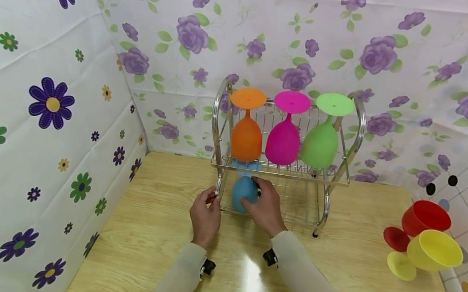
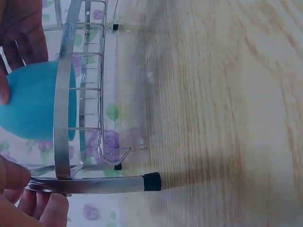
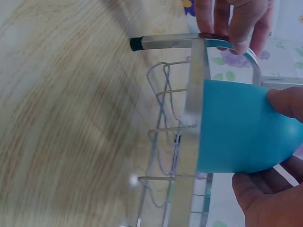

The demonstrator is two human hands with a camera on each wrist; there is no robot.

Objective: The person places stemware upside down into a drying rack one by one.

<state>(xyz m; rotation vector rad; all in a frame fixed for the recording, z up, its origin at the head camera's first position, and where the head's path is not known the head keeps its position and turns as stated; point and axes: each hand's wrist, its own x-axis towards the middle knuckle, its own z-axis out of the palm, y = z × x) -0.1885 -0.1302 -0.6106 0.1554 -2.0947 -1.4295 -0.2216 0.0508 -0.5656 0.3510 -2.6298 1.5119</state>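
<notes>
My right hand (image 1: 268,206) holds a blue plastic goblet (image 1: 244,194) by its bowl, thumb on one side and fingers on the other. The goblet is upside down at the left end of the lower tier of a metal dish rack (image 1: 281,175). Its blue foot shows behind the rack's front bar. My left hand (image 1: 206,217) grips the rack's left front leg, and in the left wrist view thumb and fingers (image 2: 56,208) pinch that metal tube. On the upper tier stand upside-down goblets: orange (image 1: 246,140), magenta (image 1: 283,146) and green (image 1: 320,146).
A red goblet (image 1: 426,218) and a yellow goblet (image 1: 434,250) lie tilted together on the wooden table (image 1: 154,194) at the right. Flowered cloth (image 1: 253,17) hangs behind the rack, with more patterned cloth on both sides.
</notes>
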